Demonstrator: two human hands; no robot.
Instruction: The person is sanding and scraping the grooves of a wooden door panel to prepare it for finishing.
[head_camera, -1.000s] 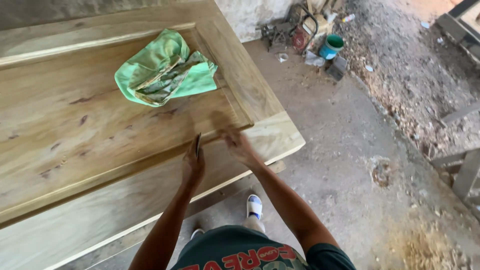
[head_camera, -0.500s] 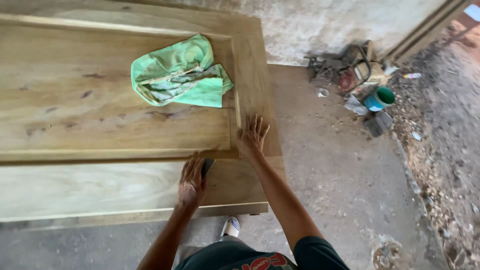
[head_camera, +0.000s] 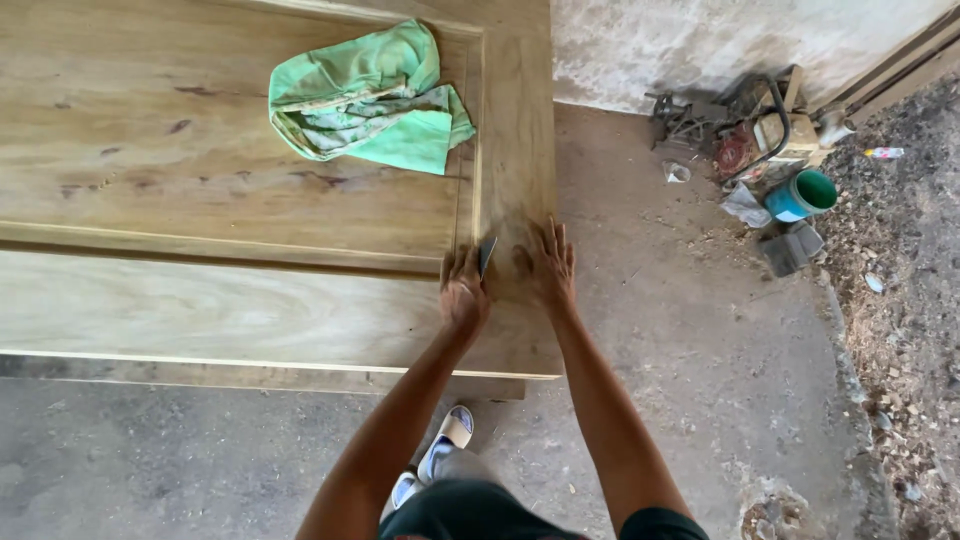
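Nearest the camera, below the forearms, a light sandal (head_camera: 447, 440) stands on the concrete floor (head_camera: 200, 460). Both arms reach forward onto a large wooden door panel (head_camera: 180, 310) that lies flat like a table top.

The left hand (head_camera: 463, 290) presses down on the frame rail near the panel's right corner, its grip closed narrow around a small, thin dark blade, probably a scraper (head_camera: 487, 255), whose tip shows just past the fingers at the inner moulding. The right hand (head_camera: 548, 265) lies just beside it, fingers spread wide and flat on the right stile, holding nothing, palm bearing on the wood.

The wood around the hands looks pale and smooth, while the sunken middle field shows darker streaks and small spots. Judging by that, the surface work looks well along in the near rail but is in hand at this corner; how much of the rest has been treated I cannot tell.

Farther on, a crumpled green cloth (head_camera: 370, 100) rests on the sunken field, well apart from both hands. Beyond the panel's right edge, by the rough wall (head_camera: 700, 40), sit a blue tub with a green rim (head_camera: 803, 195) and a rusty machine (head_camera: 760, 130) among scraps.
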